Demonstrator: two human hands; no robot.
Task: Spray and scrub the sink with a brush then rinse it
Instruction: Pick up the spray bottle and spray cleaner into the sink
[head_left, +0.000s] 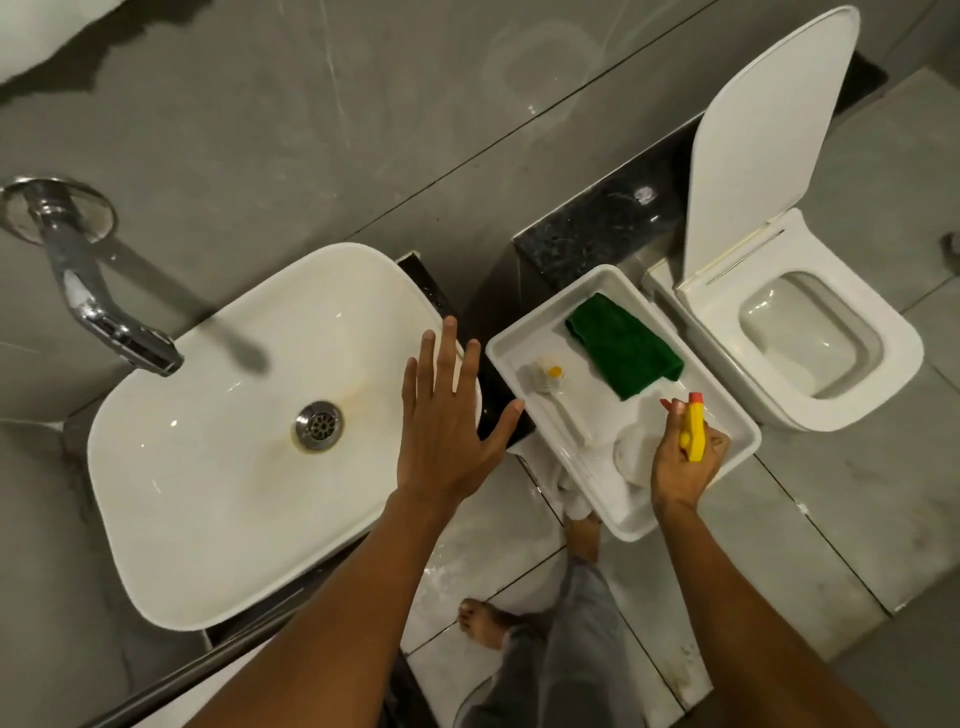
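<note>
A white rectangular sink (208, 467) with a metal drain (318, 424) and brownish stains sits left of centre, under a chrome tap (98, 306). My left hand (447, 415) hovers flat with fingers spread over the sink's right rim, holding nothing. To the right, my right hand (685, 457) grips the yellow trigger head of a white spray bottle (693, 428) that is inside a white tray (524, 338). A white scrub brush (545, 379) with a yellow spot lies in the tray's left part.
A folded green cloth (623, 345) lies at the tray's far side. A white toilet (810, 332) with its lid up stands at the right. A black granite ledge (597, 228) runs behind the tray. My bare feet (483, 621) are on the wet tiled floor.
</note>
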